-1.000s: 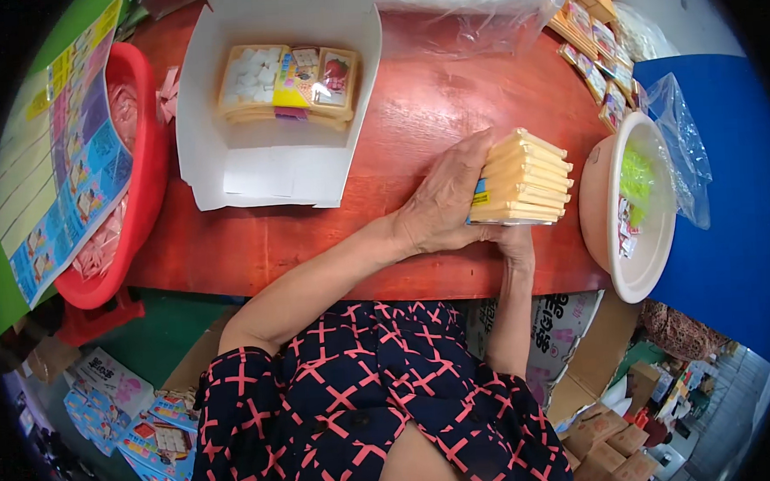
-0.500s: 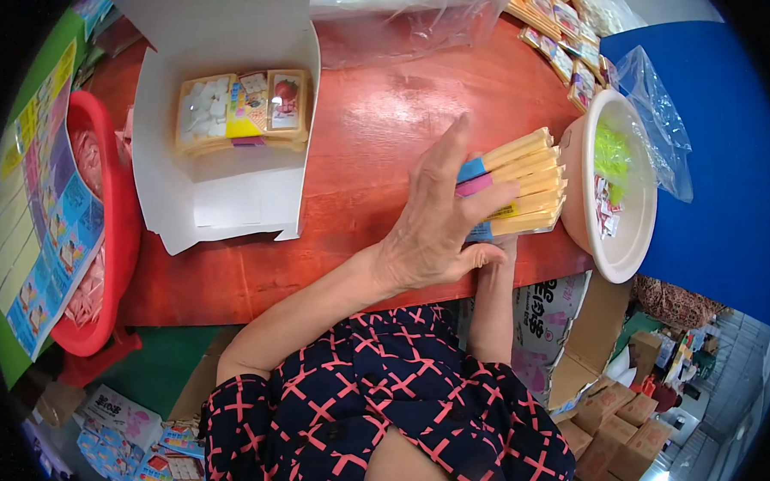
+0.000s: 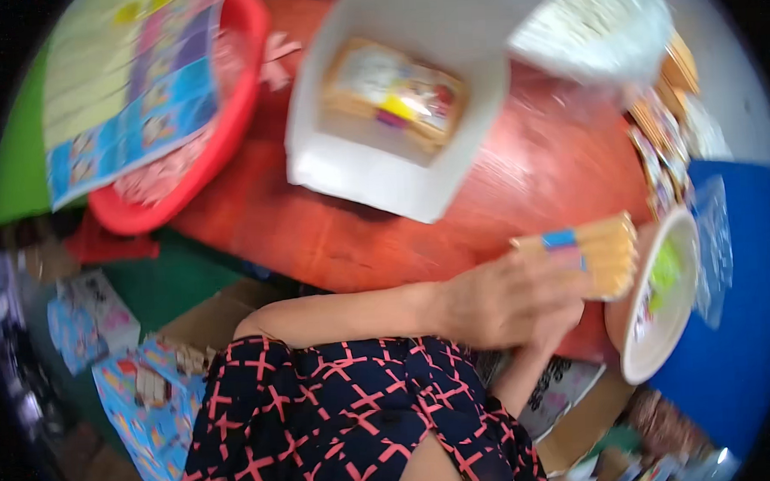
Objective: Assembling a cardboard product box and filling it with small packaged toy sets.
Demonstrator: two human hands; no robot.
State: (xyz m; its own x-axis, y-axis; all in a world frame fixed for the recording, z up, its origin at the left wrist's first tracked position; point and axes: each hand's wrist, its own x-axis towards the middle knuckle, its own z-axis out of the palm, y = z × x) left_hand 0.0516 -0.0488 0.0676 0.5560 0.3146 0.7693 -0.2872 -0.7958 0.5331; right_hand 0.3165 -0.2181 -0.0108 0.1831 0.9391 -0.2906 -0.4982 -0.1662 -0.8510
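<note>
Red plastic tub (image 3: 249, 83) by surface's L edge, pink packets (image 3: 163, 173) inside; colour-printed sheet (image 3: 130, 105) lies over it, tub prob. serving as its prop.

White cardboard box (image 3: 361, 177) toward far edge of red wooden surface (image 3: 273, 228). Open side faces wearer, prob. for easy reach; tan tray pack (image 3: 396, 94) w/ yellow & purple band sits inside.

L hand (image 3: 508, 300) near surface's near edge, R half. Fingers lie across stack, blurred; can't tell if they grip or just press it level.

R hand (image 3: 564, 319) mostly hidden behind L; appears to grip stack from below, prob. bearing its wt. Fingers not visible.

Stack of thin tan plastic trays (image 3: 609, 252): in hands, over near edge toward R end, just beside bowl. Layers show as ridges at R end; blue & pink bands across. Looks approx. flush; blur hides detail.

Cream plastic bowl (image 3: 671, 327) at surface's R edge, bright green bits (image 3: 664, 271) inside.
</note>
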